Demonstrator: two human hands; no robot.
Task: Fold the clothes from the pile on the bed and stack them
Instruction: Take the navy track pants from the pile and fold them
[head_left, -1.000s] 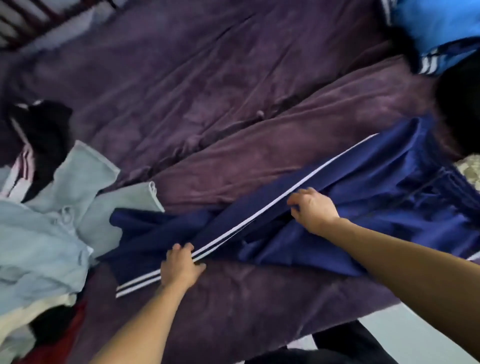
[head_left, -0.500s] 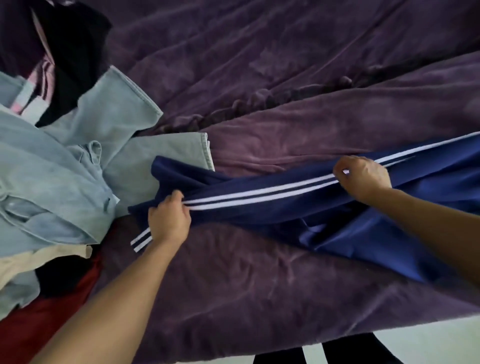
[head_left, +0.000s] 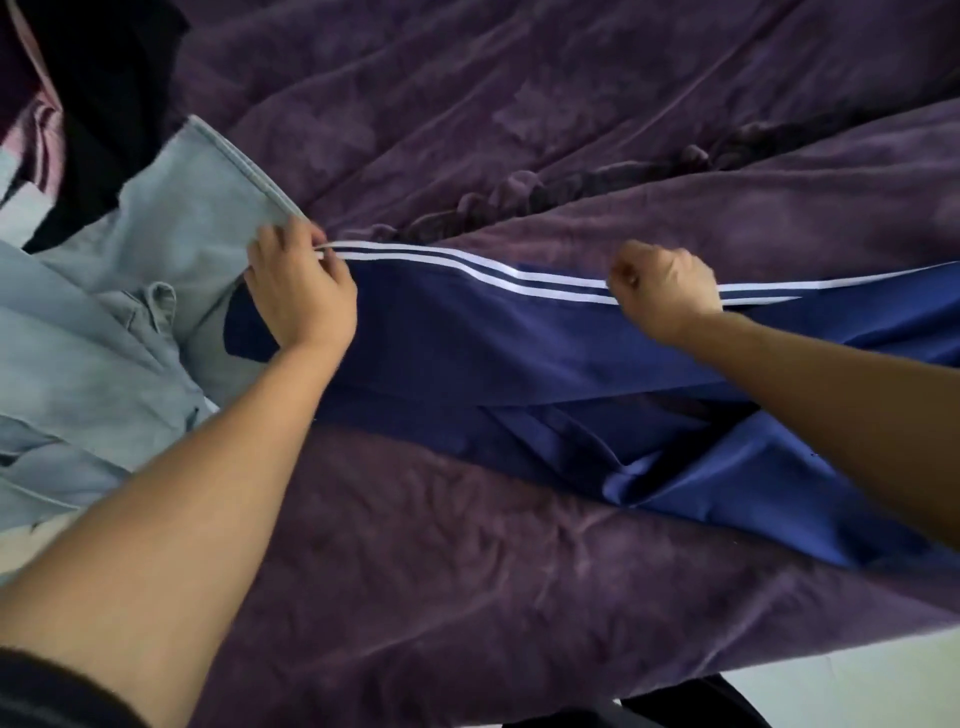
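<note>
a bedroom at home – purple bedspread (head_left: 519, 571), heaped laundry (head_left: 104, 364)

Soft, diffuse daylight lights the scene, strongest at the lower right, where the pale floor (head_left: 872, 691) is nearly washed out. The navy track pants (head_left: 467, 338) show a mild sheen along their folds, with soft shadows beneath. The black garment (head_left: 104, 104) at upper left loses detail. Focus is slightly soft throughout, and the wide lens stretches the edges.
</note>
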